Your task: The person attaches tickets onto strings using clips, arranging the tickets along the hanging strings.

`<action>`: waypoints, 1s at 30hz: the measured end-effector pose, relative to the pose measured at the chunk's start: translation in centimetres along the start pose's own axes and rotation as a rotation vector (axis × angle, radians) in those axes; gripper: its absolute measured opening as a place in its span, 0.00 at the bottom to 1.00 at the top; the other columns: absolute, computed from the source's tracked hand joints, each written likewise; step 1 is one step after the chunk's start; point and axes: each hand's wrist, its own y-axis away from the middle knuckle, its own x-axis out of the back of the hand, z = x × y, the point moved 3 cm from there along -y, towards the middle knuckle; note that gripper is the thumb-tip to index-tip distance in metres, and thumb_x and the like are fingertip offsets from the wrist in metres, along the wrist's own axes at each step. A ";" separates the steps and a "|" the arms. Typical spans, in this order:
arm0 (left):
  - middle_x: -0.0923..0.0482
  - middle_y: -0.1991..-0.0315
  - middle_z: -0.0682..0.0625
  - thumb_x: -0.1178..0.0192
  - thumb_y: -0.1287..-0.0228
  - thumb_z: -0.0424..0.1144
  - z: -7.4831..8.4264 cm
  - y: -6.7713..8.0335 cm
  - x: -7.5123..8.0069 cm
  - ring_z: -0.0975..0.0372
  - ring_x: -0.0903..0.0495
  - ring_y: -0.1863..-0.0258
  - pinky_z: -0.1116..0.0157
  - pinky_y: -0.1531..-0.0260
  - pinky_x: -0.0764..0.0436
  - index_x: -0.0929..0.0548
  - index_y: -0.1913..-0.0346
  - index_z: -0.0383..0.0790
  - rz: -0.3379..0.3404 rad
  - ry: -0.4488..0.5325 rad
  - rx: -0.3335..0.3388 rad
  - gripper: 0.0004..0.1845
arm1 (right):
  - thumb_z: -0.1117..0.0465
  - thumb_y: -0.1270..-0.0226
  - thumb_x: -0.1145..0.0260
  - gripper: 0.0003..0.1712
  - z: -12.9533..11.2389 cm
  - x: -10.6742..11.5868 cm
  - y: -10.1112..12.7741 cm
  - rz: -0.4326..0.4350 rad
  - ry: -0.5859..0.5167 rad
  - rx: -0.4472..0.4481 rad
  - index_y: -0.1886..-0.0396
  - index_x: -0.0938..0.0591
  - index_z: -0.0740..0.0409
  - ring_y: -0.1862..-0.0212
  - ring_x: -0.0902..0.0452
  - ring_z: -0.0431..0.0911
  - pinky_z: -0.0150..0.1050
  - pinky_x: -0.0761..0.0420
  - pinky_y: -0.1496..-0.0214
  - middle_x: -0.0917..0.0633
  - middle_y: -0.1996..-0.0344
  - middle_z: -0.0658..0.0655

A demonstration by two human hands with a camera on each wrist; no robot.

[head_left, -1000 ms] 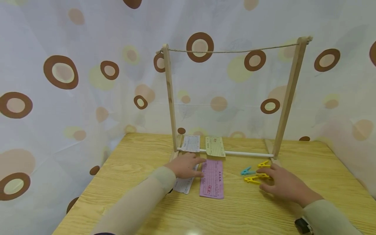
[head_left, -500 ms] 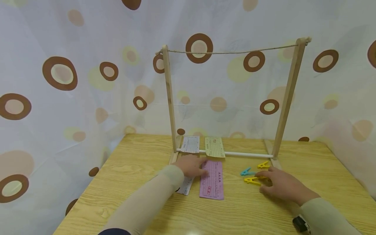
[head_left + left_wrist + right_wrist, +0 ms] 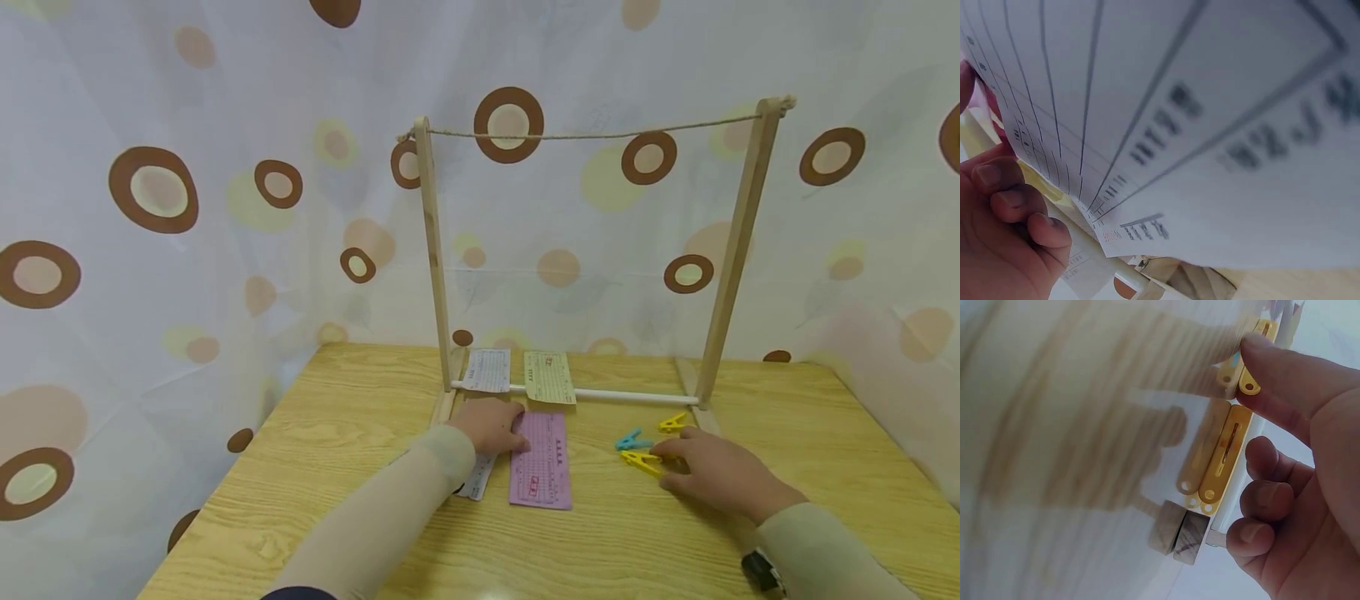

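Note:
In the head view my left hand (image 3: pixel 491 427) touches the left edge of a pink printed slip (image 3: pixel 542 475), thumb and index finger apart on it. Its other fingers (image 3: pixel 1013 200) are curled in the left wrist view, beside a white slip (image 3: pixel 1222 125) that fills much of that view. My right hand (image 3: pixel 723 471) pinches the end of a yellow clothespin (image 3: pixel 639 461) between thumb and index finger, low over the table. Just beyond are a blue clothespin (image 3: pixel 632 440) and another yellow clothespin (image 3: pixel 672 423).
A wooden frame, with its right post (image 3: pixel 738 250) and a string (image 3: pixel 585 136) across the top, stands at the back of the table (image 3: pixel 360 400). Over its white bottom rod (image 3: pixel 637 395) lie a white slip (image 3: pixel 488 370) and a yellow slip (image 3: pixel 549 375). A spotted curtain hangs behind.
My left hand has shifted right from the white slip onto the pink slip's edge, its fingers drawing closer together. My right hand has drawn in slightly and the yellow clothespin has turned a little.

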 end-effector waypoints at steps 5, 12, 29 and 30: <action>0.17 0.61 0.60 0.31 0.38 0.60 0.3 0.2 0.4 0.65 0.19 0.61 0.59 0.53 0.22 0.17 0.45 0.53 0.038 0.044 -0.030 0.23 | 0.35 0.39 0.29 0.30 -0.7 0.4 0.1 0.013 0.005 0.008 0.44 0.15 0.48 0.50 0.20 0.55 0.58 0.21 0.52 0.18 0.48 0.56; 0.23 0.75 0.60 0.29 0.40 0.57 0.5 0.3 0.6 0.66 0.26 0.74 0.63 0.67 0.27 0.22 0.70 0.53 0.045 0.089 -0.019 0.16 | 0.39 0.38 0.27 0.25 -1.3 0.4 0.1 0.058 0.064 0.037 0.48 0.14 0.47 0.55 0.19 0.49 0.54 0.20 0.56 0.17 0.52 0.52; 0.23 0.77 0.60 0.25 0.44 0.53 1.1 0.5 0.3 0.66 0.26 0.76 0.65 0.72 0.27 0.20 0.73 0.51 0.054 0.121 -0.010 0.15 | 0.55 0.38 0.29 0.10 -2.1 0.2 0.0 0.085 0.085 0.029 0.56 0.16 0.47 0.60 0.20 0.45 0.50 0.19 0.61 0.18 0.60 0.46; 0.23 0.76 0.60 0.25 0.43 0.52 1.2 0.5 0.3 0.66 0.26 0.75 0.65 0.71 0.27 0.19 0.73 0.51 0.057 0.121 -0.016 0.14 | 0.57 0.39 0.30 0.11 -2.2 0.2 0.0 0.081 0.074 0.025 0.57 0.16 0.47 0.61 0.20 0.45 0.50 0.20 0.62 0.18 0.60 0.46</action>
